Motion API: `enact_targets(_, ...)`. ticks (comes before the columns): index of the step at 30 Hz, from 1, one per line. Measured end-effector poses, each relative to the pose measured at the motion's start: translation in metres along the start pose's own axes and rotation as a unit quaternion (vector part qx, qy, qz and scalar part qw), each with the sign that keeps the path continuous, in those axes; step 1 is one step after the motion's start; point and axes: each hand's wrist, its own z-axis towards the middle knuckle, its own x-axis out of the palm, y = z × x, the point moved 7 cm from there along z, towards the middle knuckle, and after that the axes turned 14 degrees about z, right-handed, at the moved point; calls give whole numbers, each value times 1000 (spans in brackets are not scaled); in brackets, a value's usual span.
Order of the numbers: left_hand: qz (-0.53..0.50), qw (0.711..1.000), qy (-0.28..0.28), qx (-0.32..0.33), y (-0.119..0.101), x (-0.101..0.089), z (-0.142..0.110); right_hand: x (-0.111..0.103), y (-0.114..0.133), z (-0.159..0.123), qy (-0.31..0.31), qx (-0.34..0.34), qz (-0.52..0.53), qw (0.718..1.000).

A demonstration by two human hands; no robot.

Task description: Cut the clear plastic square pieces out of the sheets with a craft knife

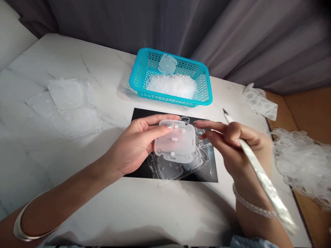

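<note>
1. Light: bright, soft, even across the bench (pixel 77 193).
2. Shadows: faint, grey, beneath the hands (pixel 136 144).
3. Glare: pale washout, bench's left side.
4. Dim area: grey curtain (pixel 144 24), past the far edge.
5. Blur: knife handle (pixel 266 182), smeared.
6. Distortion: wide-angle bowing towards the frame's edges.

My work surface: a white marble-patterned tabletop (pixel 77 62). Far centre, a turquoise plastic mesh basket (pixel 170 100) stands on it, and just nearer me lies a black printed sheet (pixel 209 172). To my left, thin translucent plastic sheets (pixel 66 94) lie flat. Far right, a crumpled clear plastic strip with round holes (pixel 260 102) rests near the edge, and a larger clear plastic heap (pixel 300 162) sits at the right edge.
</note>
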Motion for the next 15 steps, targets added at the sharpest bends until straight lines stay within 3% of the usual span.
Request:
enact_targets(3,-17,1000,5,-3,1,0,1,8,17,-7,66,-76,-89,991)
enact_targets(7,-22,999,28,-18,5,2,4,25,24,-15,158,-141,-116,970)
enact_targets(9,1,998,50,-37,8,2,5,21,21,-12,112,-140,-109,978)
enact_targets(12,55,992,89,-67,12,2,6,0,8,-5,-35,-74,-44,996)
enact_targets(15,105,985,119,-64,9,3,5,-10,-7,-1,-72,5,43,996)
